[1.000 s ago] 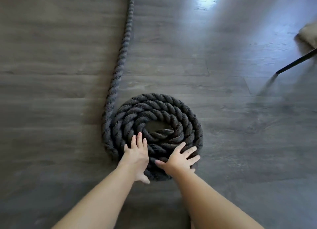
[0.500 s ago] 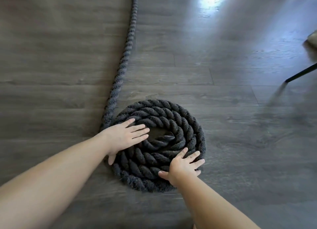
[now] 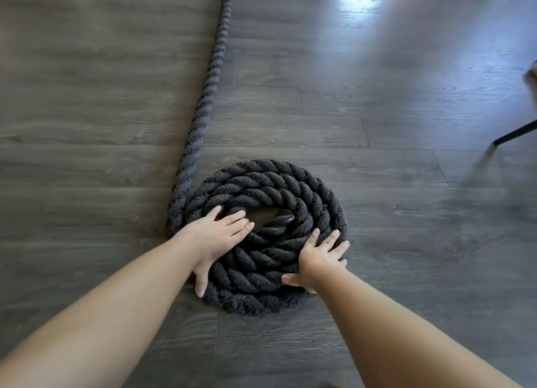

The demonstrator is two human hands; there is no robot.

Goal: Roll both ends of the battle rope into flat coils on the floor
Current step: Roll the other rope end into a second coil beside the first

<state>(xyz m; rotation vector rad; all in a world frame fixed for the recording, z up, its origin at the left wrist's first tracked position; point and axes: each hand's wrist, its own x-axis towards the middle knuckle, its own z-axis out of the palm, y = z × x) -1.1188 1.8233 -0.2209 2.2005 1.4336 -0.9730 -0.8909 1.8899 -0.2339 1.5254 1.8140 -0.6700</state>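
Observation:
A thick dark grey battle rope lies wound into a flat coil (image 3: 279, 190) on the wooden floor, several turns wide, with its capped end (image 3: 283, 217) in the small gap at the centre. The free length of rope (image 3: 209, 79) runs from the coil's left side straight away to the top edge. My left hand (image 3: 216, 236) lies flat on the coil's left part, fingers straight and reaching the centre. My right hand (image 3: 319, 257) presses flat on the near right part, fingers spread.
Dark grey wood planks (image 3: 87, 155) cover the whole floor. A thin black furniture leg (image 3: 514, 133) slants in at the right edge, with a pale object above it. Glare from a light falls on the floor at top right.
My left hand moved from the coil's near edge up onto its left side, then slid slightly nearer. My right hand shifted a little to the right along the near edge. The coil has turned slightly.

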